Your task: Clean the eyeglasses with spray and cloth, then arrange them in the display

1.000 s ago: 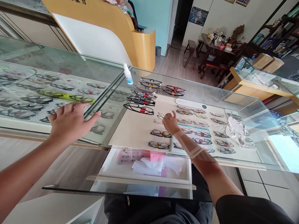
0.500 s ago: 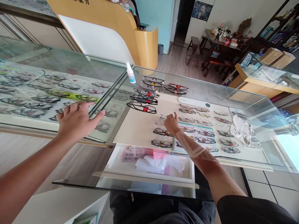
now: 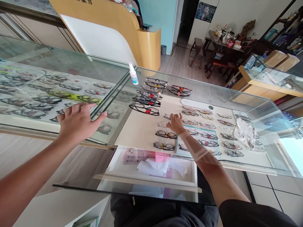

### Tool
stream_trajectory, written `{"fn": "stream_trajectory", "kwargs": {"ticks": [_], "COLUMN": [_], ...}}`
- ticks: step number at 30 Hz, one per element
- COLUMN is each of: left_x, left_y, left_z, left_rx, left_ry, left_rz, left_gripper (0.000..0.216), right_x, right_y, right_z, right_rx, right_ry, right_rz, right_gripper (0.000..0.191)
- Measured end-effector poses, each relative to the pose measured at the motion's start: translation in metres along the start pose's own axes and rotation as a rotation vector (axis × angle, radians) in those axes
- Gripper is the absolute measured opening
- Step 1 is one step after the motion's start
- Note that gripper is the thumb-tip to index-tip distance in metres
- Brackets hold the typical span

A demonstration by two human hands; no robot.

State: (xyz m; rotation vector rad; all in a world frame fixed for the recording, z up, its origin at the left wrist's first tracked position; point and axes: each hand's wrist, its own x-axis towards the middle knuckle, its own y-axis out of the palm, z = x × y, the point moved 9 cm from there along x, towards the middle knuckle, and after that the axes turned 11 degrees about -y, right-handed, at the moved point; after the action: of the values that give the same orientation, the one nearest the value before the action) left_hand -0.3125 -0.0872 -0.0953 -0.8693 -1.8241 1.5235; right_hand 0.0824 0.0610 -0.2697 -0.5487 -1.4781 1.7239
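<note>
My left hand rests with fingers spread on the glass top of the display case, thumb pointing right; it holds nothing. Inside the case, my right hand has its fingers bent over one end of a thin-framed pair of eyeglasses, whose far lens sticks out to the left. Just below the hand lies a clear-framed pair. Two dark pairs with tags sit nearer me, one being the black eyeglasses. Several dark frames stand in a column to the left.
A white spray bottle stands on the glass at the far side. A crumpled cloth lies at the right over more eyeglasses. An open drawer with plastic bags juts out before me, under a glass pane edge. Beyond stands a wooden counter.
My right hand has shifted slightly up and its fingers have bent further. The thin-framed eyeglasses have moved a little up and right with it. My left hand has stayed put.
</note>
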Motion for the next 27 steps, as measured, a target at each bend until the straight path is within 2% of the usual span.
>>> {"fn": "stream_trajectory", "kwargs": {"ticks": [5,10,18,27], "left_x": [-0.002,-0.003,-0.001,-0.004], "left_y": [-0.003,-0.002,-0.001,-0.004], "left_z": [-0.001,-0.002,0.001,-0.003], "left_rx": [0.0,0.005,0.005,0.009], "left_ry": [-0.005,-0.005,-0.006,-0.002], "left_rz": [-0.006,0.002,-0.015,0.02], "left_gripper": [0.091,0.092,0.092,0.093], "right_x": [0.01,0.011,0.011,0.005], "right_y": [0.001,0.003,0.007,0.001], "right_z": [-0.008,-0.014,-0.014,-0.012], "right_rx": [0.046,0.032,0.011,0.029], "right_ry": [-0.075,-0.088,-0.118,-0.136], "right_rz": [0.021,0.022,0.033,0.039], "right_gripper": [0.028,0.029,0.031,0.031]}}
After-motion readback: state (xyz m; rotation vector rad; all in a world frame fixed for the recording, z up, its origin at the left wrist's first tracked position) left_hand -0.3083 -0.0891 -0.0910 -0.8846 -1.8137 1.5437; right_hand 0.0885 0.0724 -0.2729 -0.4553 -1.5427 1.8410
